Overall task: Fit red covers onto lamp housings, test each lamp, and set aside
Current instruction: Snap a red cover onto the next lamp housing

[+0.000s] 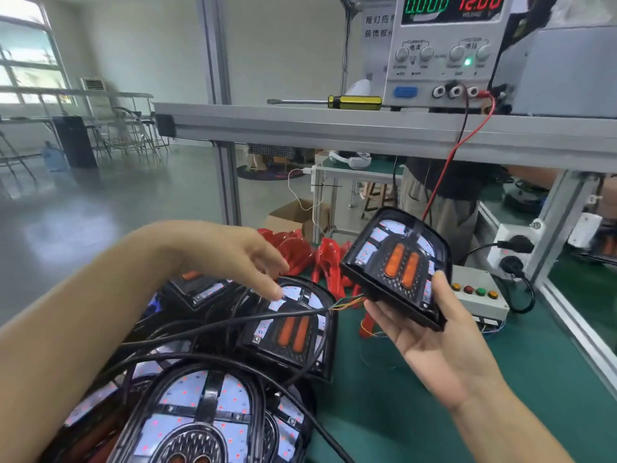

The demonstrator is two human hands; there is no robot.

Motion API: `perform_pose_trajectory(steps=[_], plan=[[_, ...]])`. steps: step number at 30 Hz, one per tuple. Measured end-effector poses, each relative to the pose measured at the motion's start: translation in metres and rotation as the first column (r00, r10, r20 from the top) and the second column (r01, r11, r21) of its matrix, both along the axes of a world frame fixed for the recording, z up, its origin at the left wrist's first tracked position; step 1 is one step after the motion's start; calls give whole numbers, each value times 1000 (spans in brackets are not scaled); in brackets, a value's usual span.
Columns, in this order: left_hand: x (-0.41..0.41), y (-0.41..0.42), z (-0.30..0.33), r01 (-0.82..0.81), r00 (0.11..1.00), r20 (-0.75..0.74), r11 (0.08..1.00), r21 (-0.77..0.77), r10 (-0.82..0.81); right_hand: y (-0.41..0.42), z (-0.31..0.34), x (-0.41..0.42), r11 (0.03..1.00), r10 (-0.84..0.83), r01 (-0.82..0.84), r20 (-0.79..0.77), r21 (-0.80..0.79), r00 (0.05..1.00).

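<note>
My right hand [430, 332] grips a lamp housing [397, 262], thumb curled over its lower right rim, lifted clear of the green tabletop [400, 412] with its 2 orange strips facing me; thin coloured wires trail from its lower left corner. My left hand [240, 255] is released, fingers loosely extended above the pile of housings [287, 332] and black cables that crowds the tabletop's left side. Red covers [300, 252] lie heaped toward the far edge, just beyond my left fingers. A grey switch box [480, 295] with 4 coloured buttons sits near the right edge. On the aluminium shelf [334, 128] above rest a yellow-handled screwdriver [354, 101] and a power supply [444, 51] reading 12.00. Beyond are a glossy grey floor, tall windows at left, folding chairs and a cardboard box.
</note>
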State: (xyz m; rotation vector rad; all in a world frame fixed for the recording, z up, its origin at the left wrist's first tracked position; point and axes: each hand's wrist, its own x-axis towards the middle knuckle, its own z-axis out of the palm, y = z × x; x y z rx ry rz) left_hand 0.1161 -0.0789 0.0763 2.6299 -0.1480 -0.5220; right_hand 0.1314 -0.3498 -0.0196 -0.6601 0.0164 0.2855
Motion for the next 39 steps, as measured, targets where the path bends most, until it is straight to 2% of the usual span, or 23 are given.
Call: perform_pose_trajectory(steps=[2, 4, 6, 8, 9, 11, 12, 13, 15, 16, 18, 19, 20, 21, 23, 25, 30, 32, 34, 35, 37, 38, 39], plan=[[-3, 14, -12, -98, 982, 154, 992, -78, 109, -2, -1, -1, 1000, -10, 11, -23, 18, 1000], [-5, 24, -22, -211, 909, 333, 966, -151, 251, -1, -1, -3, 999, -18, 19, -44, 31, 999], [-11, 28, -29, -244, 854, 422, 951, -188, 303, 0, 0, -4, 998, -34, 37, -56, 42, 998], [-27, 27, -29, -101, 909, 376, 969, -227, 183, 0, 2, -4, 997, -59, 62, -64, 51, 996], [-37, 23, -27, 9, 960, 274, 976, -216, 52, -1, 2, -2, 996, -74, 78, -70, 51, 995], [-55, 14, -26, 143, 990, 12, 984, -103, -142, -5, 3, 1, 994, -99, 103, -84, 46, 992], [-60, 12, -27, 166, 985, -37, 986, -26, -167, -8, 3, 2, 992, -109, 113, -88, 49, 990], [-63, 13, -28, 151, 988, -15, 988, 22, -151, -12, 3, 4, 991, -115, 120, -86, 52, 990], [-61, 20, -30, -26, 974, 225, 999, -40, 35, -20, 3, 5, 991, -121, 125, -70, 56, 990], [-58, 27, -30, -182, 894, 400, 979, -92, 203, -24, 3, 5, 990, -129, 132, -64, 57, 990], [-53, 42, -25, -542, 589, 647, 831, -127, 483, -31, 3, 6, 987, -153, 156, -63, 36, 986], [-50, 52, -24, -692, 497, 688, 719, -53, 529, -34, 2, 6, 986, -162, 164, -62, 24, 985], [-48, 61, -25, -793, 485, 687, 603, 86, 540, -36, 2, 6, 987, -161, 162, -60, 19, 985], [-47, 67, -27, -824, 537, 638, 505, 257, 552, -38, 1, 5, 988, -150, 152, -57, 19, 987], [-42, 71, -36, -778, 627, 532, 426, 461, 569, -40, -3, 4, 991, -129, 130, -54, 19, 990], [-38, 75, -44, -793, 608, 517, 429, 433, 602, -42, -5, 3, 994, -113, 114, -44, 6, 993], [-37, 100, -33, -849, 501, 584, 493, 189, 639, -44, -9, 0, 995, -93, 92, -44, -34, 995], [-40, 111, -23, -857, 414, 628, 514, 26, 659, -43, -13, 0, 995, -76, 73, -49, -70, 996], [-41, 109, -9, -857, 252, 751, 501, -119, 611, -42, -17, -1, 994, -40, 35, -44, -106, 998], [-43, 97, -1, -827, 174, 823, 533, -176, 541, -41, -20, 0, 993, -17, 12, -34, -119, 999], [-45, 56, 12, -650, 24, 935, 716, -255, 354, -38, -23, 0, 990, 30, -31, -8, -140, 1000], [-46, 32, 18, -550, -33, 958, 795, -256, 286, -36, -24, 0, 987, 51, -49, 5, -152, 999], [-46, 5, 21, -485, -44, 965, 839, -248, 259, -34, -24, -1, 984, 68, -64, 18, -166, 998]])
